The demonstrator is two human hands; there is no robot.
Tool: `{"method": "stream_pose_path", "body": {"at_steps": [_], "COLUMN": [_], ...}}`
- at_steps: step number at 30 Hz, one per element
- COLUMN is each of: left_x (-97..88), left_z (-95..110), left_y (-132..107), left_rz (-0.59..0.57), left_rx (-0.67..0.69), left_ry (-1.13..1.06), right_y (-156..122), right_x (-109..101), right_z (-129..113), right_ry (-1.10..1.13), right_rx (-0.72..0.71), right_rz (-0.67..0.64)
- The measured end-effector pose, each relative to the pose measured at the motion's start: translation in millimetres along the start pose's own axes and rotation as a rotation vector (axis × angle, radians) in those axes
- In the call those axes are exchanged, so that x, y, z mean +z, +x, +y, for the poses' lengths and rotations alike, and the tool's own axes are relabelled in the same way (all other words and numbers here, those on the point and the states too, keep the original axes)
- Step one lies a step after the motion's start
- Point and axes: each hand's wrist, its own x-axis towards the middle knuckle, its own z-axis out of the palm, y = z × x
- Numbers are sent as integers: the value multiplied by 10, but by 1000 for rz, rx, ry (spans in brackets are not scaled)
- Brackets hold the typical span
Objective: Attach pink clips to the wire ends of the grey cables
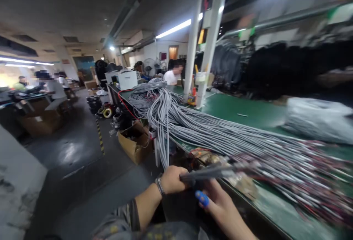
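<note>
Okay, left hand (pixel 172 179) is closed in a fist round one gray cable (pixel 209 173), held just off the near edge of the green table (pixel 248 111). Right hand (pixel 222 205) sits right under that cable with fingers half curled and a blue fingertip cover (pixel 202 198) on one finger; the blur hides whether it grips. One wristband (pixel 159 186) is on the left wrist.

One big cable bundle (pixel 176 116) runs the length of the table, its loops hanging over the left edge and its colored wire ends spread at the near end, crowding the space beside both hands. Two white posts (pixel 212 41) stand on the table past the bundle. One white plastic bag (pixel 317 118) lies on the table's right side, contents hidden. One white machine (pixel 125 79) sits at the table's far end.

One open cardboard box (pixel 135 144) stands on the floor against the table's left edge, with dark items inside that are too small to name.

One seated person (pixel 172 76) is behind the table's far end. More people (pixel 52 85) are well left of the table, too blurred to count.
</note>
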Motion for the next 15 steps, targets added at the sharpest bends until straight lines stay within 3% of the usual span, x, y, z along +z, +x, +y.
{"method": "stream_pose_path", "body": {"at_steps": [3, 5, 7, 11, 15], "left_x": [-9, -65, -137, -265, -320], "left_z": [33, 28, 14, -44, -111], "left_y": [-86, -185, -282, -370, -352], "left_rz": [-74, -127, -190, -277, -314], "left_rx": [73, 108, 146, 212, 166], "left_ry": [259, 348, 378, 247, 23], "right_y": [-11, -67, -136, -212, -201], "right_x": [190, 232, 230, 162, 103], "right_z": [-141, -209, -233, -228, -262], "right_ry": [146, 207, 222, 107, 62], "right_rx": [130, 146, 160, 158, 135], "right_rz": [52, 109, 86, -63, -99]}}
